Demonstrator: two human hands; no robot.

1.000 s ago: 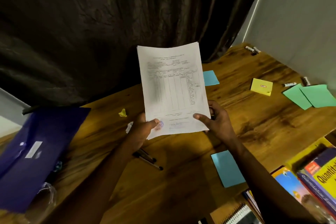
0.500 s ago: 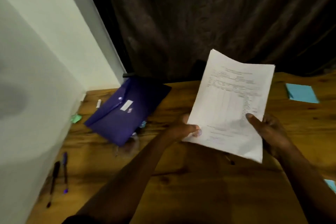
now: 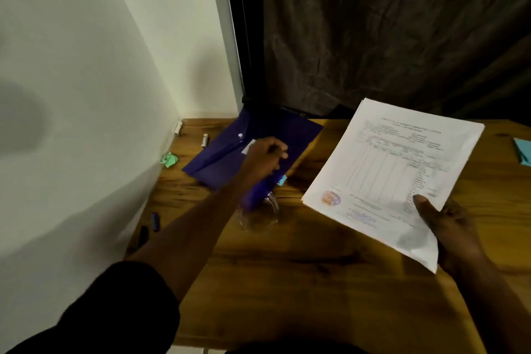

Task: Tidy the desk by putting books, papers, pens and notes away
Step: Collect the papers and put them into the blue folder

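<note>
We see the two hands well apart. The right hand (image 3: 448, 233) grips the stack of papers (image 3: 393, 175) by its near corner, thumb pressed on the printed top sheet, and holds it tilted above the desk (image 3: 287, 282). The left hand (image 3: 264, 158) reaches out over the purple folder (image 3: 221, 158), which lies on the desk beneath it. Its fingers are curled and blurred, and we cannot tell whether they grip the folder or only touch it. To the outer side of the left hand, by the wall, lie a crumpled green note (image 3: 169, 159) and two white markers (image 3: 205, 140). Nearer us on that side lie two pens (image 3: 155, 221). A blue note (image 3: 523, 152) sits beyond the right hand.
</note>
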